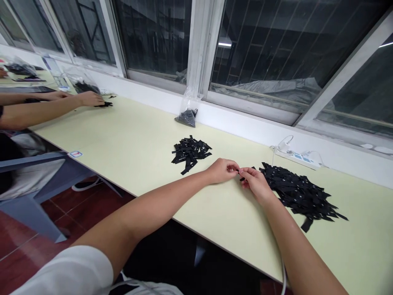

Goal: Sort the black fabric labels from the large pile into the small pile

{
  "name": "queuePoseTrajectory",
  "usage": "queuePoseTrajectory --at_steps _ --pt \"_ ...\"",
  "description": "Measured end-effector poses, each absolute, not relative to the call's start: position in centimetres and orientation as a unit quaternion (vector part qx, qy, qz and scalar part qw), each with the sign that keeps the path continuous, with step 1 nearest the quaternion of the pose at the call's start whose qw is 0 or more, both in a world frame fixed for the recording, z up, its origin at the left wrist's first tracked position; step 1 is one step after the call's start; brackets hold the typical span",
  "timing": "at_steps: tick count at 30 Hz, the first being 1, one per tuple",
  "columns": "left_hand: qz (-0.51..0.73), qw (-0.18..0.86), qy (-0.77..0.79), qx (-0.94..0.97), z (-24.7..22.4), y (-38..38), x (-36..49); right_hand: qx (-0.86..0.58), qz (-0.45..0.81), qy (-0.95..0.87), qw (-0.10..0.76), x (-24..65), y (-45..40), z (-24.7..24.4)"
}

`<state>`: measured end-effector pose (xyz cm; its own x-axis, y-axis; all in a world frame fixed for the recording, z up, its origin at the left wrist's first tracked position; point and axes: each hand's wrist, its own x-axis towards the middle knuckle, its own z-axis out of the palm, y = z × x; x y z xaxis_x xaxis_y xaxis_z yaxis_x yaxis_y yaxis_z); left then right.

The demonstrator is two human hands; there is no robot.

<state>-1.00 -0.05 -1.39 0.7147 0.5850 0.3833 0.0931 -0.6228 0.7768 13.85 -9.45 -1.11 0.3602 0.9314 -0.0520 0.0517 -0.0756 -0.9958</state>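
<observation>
A small black fabric-like strip (242,179) lies between the left hand (222,170) and right hand (255,183), fingertips of both pinching it (long axis too covered to tell), the right nearer the large heap of flat black strips (299,191).

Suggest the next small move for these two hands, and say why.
Perhaps the right hand should adjust its pinch on the black piece while the left hand steadies it: both hands meet there, between the smaller black pile and the larger one.
</observation>
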Motion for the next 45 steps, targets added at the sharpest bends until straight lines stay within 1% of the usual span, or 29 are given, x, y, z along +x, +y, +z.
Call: queuePoseTrajectory --at_steps 3,8,10,14,17,21,26,33,39,45 --pt "0.327 0.396 0.210 0.832 -1.6 0.2 -0.8 -0.626 0.378 -0.421 0.537 14.0 -9.3 -1.3" --pt "0.333 0.362 0.226 0.841 -1.4 0.2 -0.9 -0.668 0.287 -0.510 0.460 14.4 -9.3 -1.8" --pt "0.328 0.355 0.231 0.844 -1.3 0.1 -1.0 -0.681 0.252 -0.526 0.442 14.5 -9.3 -1.9" --pt "0.317 0.362 0.239 0.844 -1.2 0.0 -1.0 -0.673 0.133 -0.588 0.428 14.1 -9.4 -2.0" --pt "0.320 0.374 0.243 0.836 -1.1 -0.2 -0.9 -0.659 0.039 -0.637 0.398 13.7 -9.5 -2.0" --pt "0.334 0.368 0.253 0.830 -0.7 -0.4 -0.8 -0.655 -0.024 -0.672 0.345 13.2 -9.7 -1.8" --pt "0.350 0.358 0.257 0.826 -0.7 -0.5 -0.6 -0.663 -0.042 -0.669 0.334 12.8 -9.7 -1.8" --pt "0.352 0.382 0.283 0.806 -1.3 0.0 -0.2 -0.680 -0.022 -0.652 0.334 12.1 -9.6 -1.8" --pt "0.337 0.387 0.274 0.813 -1.3 0.3 -0.4 -0.690 -0.018 -0.636 0.345 12.6 -9.5 -1.6" --pt "0.311 0.343 0.234 0.855 -1.0 0.7 -1.1 -0.691 0.052 -0.617 0.372 13.6 -9.8 -1.2"
